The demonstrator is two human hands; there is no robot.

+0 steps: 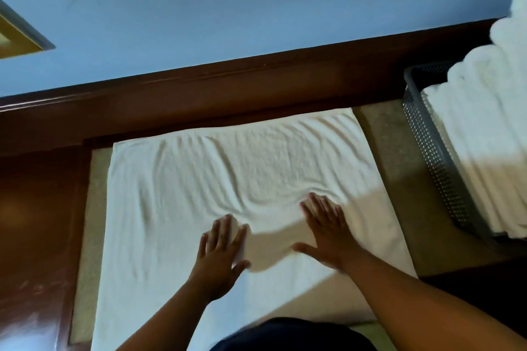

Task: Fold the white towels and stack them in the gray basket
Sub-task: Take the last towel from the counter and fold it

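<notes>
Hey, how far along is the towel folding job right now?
Done: a tall pile of folded towels already fills the gray basket. In hand: one white towel lies spread out and wrinkled, with the left hand and right hand pressing flat on it. Left: folding this towel and adding it to the pile. No other loose towels show.

Two hands (221,248) (328,234), one basket (427,137), several towels (228,168)

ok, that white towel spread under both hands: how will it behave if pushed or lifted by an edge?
Likely floppy: the towel wrinkles ahead of the right hand, so pushing probably bunches it. Lifted by an edge, it should drape. Folded towels in the gray basket look bulky, so probably thick.
</notes>
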